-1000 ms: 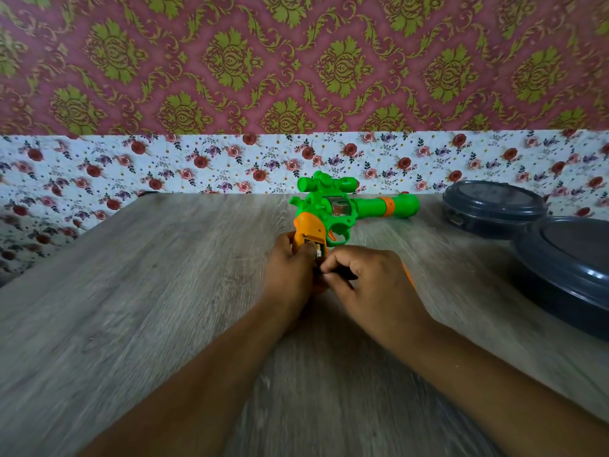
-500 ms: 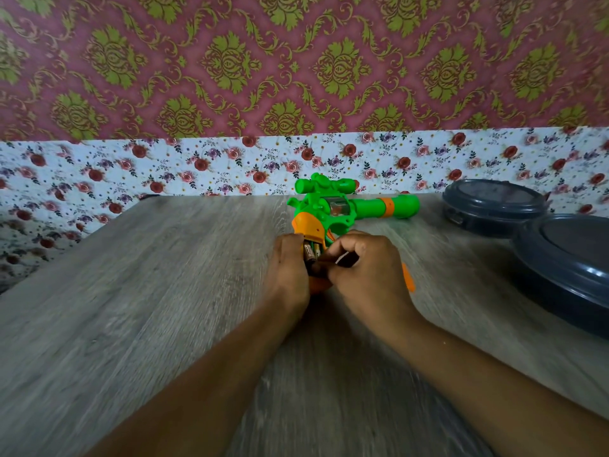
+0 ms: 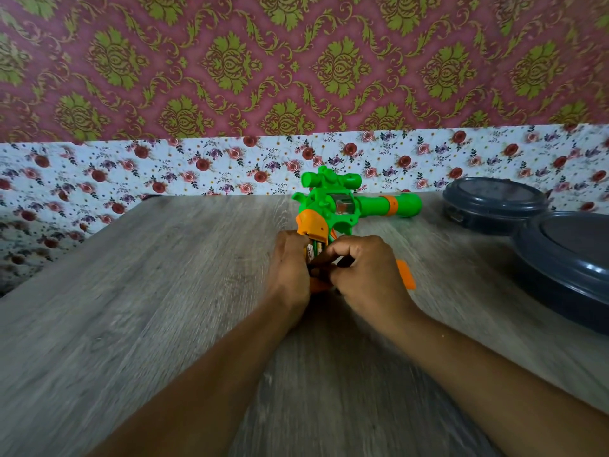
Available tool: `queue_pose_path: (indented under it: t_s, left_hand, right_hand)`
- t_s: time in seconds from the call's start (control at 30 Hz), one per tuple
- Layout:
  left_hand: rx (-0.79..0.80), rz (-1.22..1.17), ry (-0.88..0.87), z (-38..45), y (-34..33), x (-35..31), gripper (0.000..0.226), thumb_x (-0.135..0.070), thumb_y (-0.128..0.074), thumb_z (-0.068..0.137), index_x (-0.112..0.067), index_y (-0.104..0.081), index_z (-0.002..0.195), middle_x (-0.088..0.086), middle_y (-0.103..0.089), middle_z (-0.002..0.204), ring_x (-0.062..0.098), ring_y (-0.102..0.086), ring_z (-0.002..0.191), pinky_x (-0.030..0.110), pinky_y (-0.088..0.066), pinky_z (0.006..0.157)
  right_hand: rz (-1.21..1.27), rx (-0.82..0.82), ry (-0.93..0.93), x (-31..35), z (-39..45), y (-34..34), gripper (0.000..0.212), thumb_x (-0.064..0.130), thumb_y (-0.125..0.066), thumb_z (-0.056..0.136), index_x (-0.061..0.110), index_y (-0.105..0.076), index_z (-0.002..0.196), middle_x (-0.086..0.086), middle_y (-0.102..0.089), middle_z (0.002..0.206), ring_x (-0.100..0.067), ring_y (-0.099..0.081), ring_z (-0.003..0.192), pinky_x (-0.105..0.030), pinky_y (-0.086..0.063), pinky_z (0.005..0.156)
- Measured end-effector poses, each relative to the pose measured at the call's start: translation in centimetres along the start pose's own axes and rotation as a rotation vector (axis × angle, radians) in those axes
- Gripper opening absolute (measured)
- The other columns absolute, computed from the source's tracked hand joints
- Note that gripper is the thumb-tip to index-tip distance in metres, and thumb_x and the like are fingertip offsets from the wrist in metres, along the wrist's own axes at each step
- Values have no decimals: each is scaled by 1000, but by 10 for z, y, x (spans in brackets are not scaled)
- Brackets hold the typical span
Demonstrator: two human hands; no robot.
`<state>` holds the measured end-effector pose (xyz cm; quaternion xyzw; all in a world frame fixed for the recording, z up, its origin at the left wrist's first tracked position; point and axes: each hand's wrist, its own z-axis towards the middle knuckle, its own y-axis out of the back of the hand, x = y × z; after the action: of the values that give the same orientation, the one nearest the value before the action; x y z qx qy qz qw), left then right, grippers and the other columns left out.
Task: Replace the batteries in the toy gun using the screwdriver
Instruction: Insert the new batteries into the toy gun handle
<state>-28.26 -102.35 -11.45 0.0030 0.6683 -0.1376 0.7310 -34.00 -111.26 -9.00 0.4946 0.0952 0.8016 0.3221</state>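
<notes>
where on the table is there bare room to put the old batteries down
Bare wood lies left of the left hand and the toy gun, out to the table edge. The right side is crowded by two dark round containers; an orange piece lies beside the right hand.

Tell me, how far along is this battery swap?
Midway, it seems. Done: the gun's handle compartment is open, with batteries showing inside. In hand: the left hand steadies the handle while the right hand works a small dark object at the compartment; old or new cells, I cannot tell. Left: closing and screwing on the cover, possibly the orange piece beside the right hand.
</notes>
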Motion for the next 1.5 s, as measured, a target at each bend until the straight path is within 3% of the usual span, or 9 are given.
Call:
queue_pose_path:
  t_s: [0.13, 0.27, 0.43, 0.7, 0.83, 0.93, 1.07, 1.3, 1.5]
  left_hand:
    - [-2, -15, -7, -4, -2, -3, 27, -37, -37, 84, -19, -53, 94, 21, -56, 100, 25, -60, 81, 26, -49, 47]
    - [-51, -32, 32, -2, -1, -3, 56, -45, -36, 70, -8, -56, 107, 21, -58, 99, 27, -59, 83, 30, -49, 53]
    - [-87, -142, 108, 2, 1, -7, 38, -31, -30, 92, -4, -57, 98, 15, -58, 78, 23, -57, 64, 21, -48, 46]
    - [-133, -175, 129, 0, 0, -12, 26, -19, -31, 95, -3, -51, 92, 17, -58, 79, 21, -59, 60, 33, -52, 62]
    - [-192, -137, 126, 3, 1, -8, 36, -21, -32, 95, 4, -51, 114, 22, -60, 90, 27, -60, 69, 38, -54, 69]
    - [-203, -113, 127, 3, 2, -8, 36, -21, -31, 95, 2, -52, 113, 23, -61, 93, 26, -61, 69, 33, -53, 64]
    - [-208, -102, 127, 0, 1, -10, 39, -21, -31, 95, 4, -52, 116, 25, -61, 100, 27, -60, 73, 36, -53, 69]
    - [-195, -27, 100, 2, 2, -6, 39, -21, -29, 97, 5, -52, 116, 22, -62, 94, 24, -60, 67, 23, -53, 49]
    - [-190, 3, 85, 1, 2, -6, 35, -22, -35, 97, 2, -53, 115, 17, -64, 90, 21, -61, 66, 25, -52, 52]
  right_hand:
    - [-73, 35, 90, 0, 3, 4, 18, -1, -56, 65, 8, -71, 69, 8, -55, 63, 0, -48, 54, -16, -39, 55]
    - [-236, 143, 180, 2, 2, 8, 28, 6, -47, 64, 6, -71, 77, -5, -62, 82, -25, -58, 75, -37, -48, 65]
    - [-268, 292, 176, -4, 0, 14, 36, -5, -47, 78, 13, -71, 98, -11, -54, 100, -26, -55, 96, -25, -36, 76]
    - [-151, 150, -38, -8, 15, 81, 31, -11, -48, 81, 11, -69, 89, 12, -58, 73, 14, -51, 58, -2, -36, 55]
    - [-361, 416, -204, -29, 15, 94, 20, 12, -66, 79, 23, -65, 95, 6, -63, 93, -3, -57, 79, -22, -46, 73]
    - [-502, 518, -236, -34, 13, 91, 42, 28, -71, 77, 23, -57, 116, 7, -53, 110, -11, -51, 97, -25, -38, 79]
    - [-528, 494, -207, -32, 13, 91, 52, 27, -74, 73, 24, -54, 120, 1, -49, 123, -16, -48, 108, -27, -39, 84]
    - [-564, 551, -257, -42, 14, 92, 54, 30, -68, 79, 23, -46, 127, -1, -50, 129, -19, -49, 115, -35, -42, 97]
    - [-621, 476, -213, -44, 14, 92, 44, 31, -66, 81, 21, -50, 121, -1, -55, 123, -18, -53, 109, -30, -44, 89]
